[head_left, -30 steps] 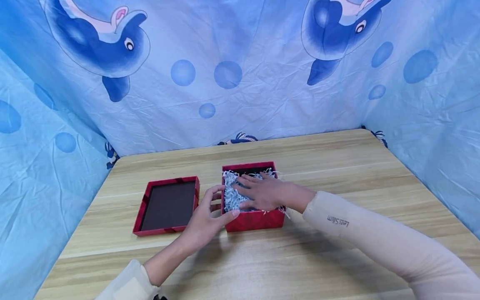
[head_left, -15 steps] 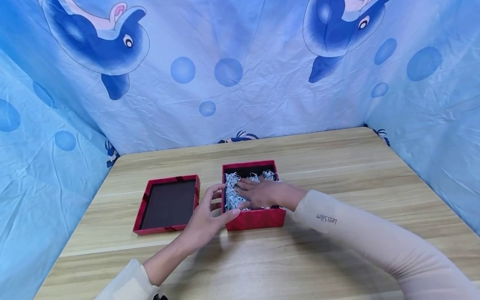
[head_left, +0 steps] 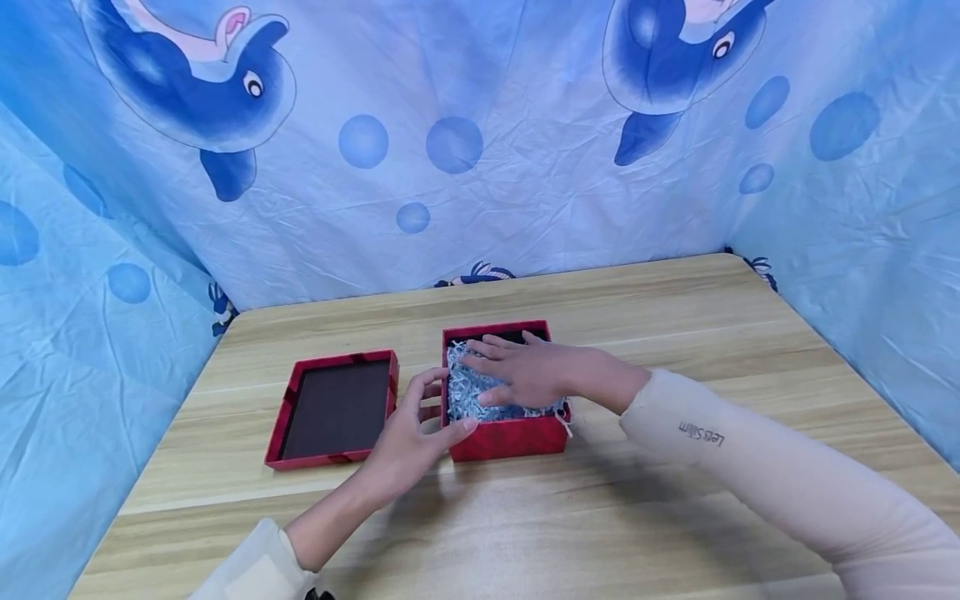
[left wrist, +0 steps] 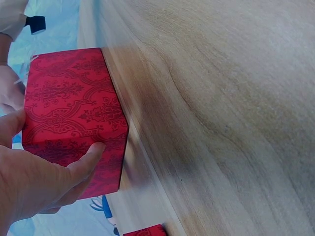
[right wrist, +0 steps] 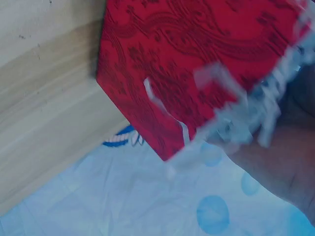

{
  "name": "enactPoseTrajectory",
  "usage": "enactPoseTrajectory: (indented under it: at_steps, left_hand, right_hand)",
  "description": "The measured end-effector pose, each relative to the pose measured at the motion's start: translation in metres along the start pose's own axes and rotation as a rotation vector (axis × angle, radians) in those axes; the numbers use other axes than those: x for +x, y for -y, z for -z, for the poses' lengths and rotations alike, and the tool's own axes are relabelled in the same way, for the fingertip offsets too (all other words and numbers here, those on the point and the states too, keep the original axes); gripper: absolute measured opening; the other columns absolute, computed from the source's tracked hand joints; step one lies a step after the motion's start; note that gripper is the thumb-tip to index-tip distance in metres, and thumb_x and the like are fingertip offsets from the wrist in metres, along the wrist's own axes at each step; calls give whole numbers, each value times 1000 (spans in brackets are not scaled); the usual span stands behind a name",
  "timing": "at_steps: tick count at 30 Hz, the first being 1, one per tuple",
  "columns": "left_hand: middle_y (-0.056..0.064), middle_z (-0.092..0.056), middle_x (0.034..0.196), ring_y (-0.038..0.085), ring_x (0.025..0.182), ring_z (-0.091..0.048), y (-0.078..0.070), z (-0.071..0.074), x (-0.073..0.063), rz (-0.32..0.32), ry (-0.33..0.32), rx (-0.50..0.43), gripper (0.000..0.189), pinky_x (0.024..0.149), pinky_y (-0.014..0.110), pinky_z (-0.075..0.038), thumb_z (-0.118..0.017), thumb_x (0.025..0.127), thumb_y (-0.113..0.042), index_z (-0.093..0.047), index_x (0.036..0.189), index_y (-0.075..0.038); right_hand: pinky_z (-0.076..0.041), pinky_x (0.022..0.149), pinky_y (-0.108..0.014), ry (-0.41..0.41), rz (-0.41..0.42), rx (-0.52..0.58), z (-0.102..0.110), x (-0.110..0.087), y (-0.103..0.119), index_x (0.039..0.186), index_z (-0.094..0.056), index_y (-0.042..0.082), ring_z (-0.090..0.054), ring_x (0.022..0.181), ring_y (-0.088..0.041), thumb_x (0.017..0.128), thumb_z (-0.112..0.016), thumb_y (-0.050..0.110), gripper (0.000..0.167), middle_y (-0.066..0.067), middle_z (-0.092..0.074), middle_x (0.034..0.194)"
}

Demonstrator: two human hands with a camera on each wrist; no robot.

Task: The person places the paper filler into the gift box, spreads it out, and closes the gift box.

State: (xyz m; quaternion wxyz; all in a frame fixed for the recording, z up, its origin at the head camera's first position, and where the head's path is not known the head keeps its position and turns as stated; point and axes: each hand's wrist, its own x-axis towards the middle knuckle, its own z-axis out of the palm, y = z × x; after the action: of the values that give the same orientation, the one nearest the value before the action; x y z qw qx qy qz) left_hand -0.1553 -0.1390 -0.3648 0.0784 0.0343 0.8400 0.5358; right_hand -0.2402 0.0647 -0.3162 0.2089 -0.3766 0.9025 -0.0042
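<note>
A red patterned box (head_left: 510, 440) stands topless on the table, with light-blue shredded paper (head_left: 463, 390) filling most of it. My left hand (head_left: 405, 446) holds the box at its near left corner, its thumb near the front rim and its fingers along the left side. In the left wrist view those fingers lie against the red box wall (left wrist: 74, 98). My right hand (head_left: 540, 375) rests spread over the shredded paper and hides part of it. Loose strands of shredded paper (right wrist: 236, 120) hang over the box edge in the right wrist view.
Left of the box, a red-rimmed lid (head_left: 337, 408) lies with its dark inside up. The wooden table (head_left: 660, 317) reaches back to a blue curtain (head_left: 525, 208) printed with dolphins and bubbles, which also hangs on both sides.
My right hand went lower into the box with the shredded paper pressed down, then rose again. The paper now stands higher and strands hang over the near right corner. My left hand stayed put.
</note>
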Motion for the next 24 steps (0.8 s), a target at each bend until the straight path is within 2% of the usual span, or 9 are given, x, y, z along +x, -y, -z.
enactPoseTrajectory:
  at_steps: [6, 17, 24]
  left_hand:
    - [4, -41, 140, 30, 126, -45, 0, 0, 0, 5, -4, 9, 81, 95, 46, -49, -77, 79, -41, -31, 145, -28]
    - [3, -42, 140, 27, 127, -45, 0, -1, 1, -2, -7, 25, 82, 96, 46, -48, -78, 79, -40, -31, 145, -28]
    - [3, -42, 140, 27, 127, -45, -1, -1, 0, -2, -10, 30, 82, 96, 46, -48, -78, 79, -41, -31, 145, -28]
  right_hand:
    - [-3, 115, -59, -20, 5, 67, 4, -12, -3, 155, -9, 34, 2, 148, -21, 95, -48, 55, 75, 4, -4, 162]
    - [3, 112, -63, -88, 37, 94, 6, -36, -20, 155, -11, 30, 3, 148, -22, 93, -53, 54, 79, 3, -2, 162]
    - [7, 111, -63, -98, 52, 104, 9, -51, -33, 155, -10, 28, 2, 148, -25, 91, -56, 55, 83, 0, 0, 162]
